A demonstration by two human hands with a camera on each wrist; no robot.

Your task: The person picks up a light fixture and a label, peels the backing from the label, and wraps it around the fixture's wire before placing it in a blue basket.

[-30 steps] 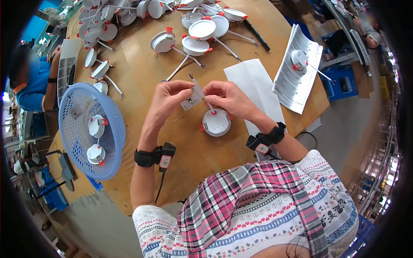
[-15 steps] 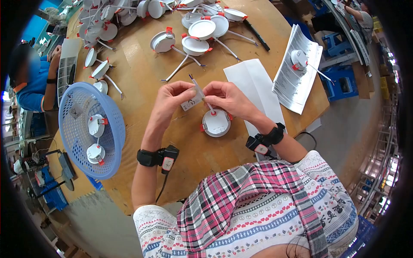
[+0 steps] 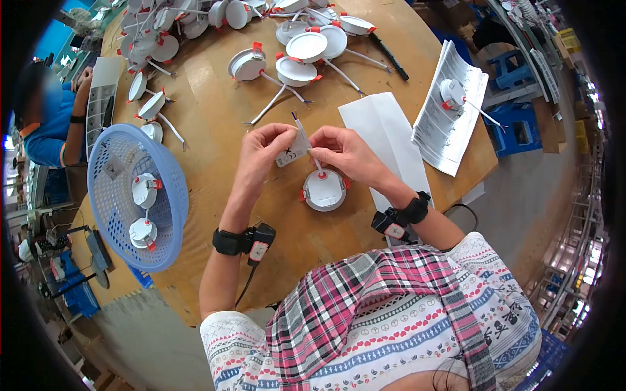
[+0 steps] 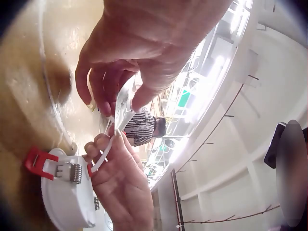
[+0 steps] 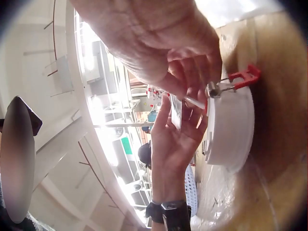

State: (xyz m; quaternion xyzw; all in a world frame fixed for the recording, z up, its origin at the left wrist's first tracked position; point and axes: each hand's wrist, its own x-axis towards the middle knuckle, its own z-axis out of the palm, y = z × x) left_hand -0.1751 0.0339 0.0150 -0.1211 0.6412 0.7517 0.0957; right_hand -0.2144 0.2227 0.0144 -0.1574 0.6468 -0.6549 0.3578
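Blue basket holds two lamps. Left hand pinches a white label at the cable. The cable's round light rests just below, on the table. Right hand pinches cable at label's edge. Apparent step: labelling; next likely requires wrapping and pressing.

Lies back-up on the tabletop as a round white lamp with two red clips, trailing a white cable up alongside a small, printed, slightly curved white label.
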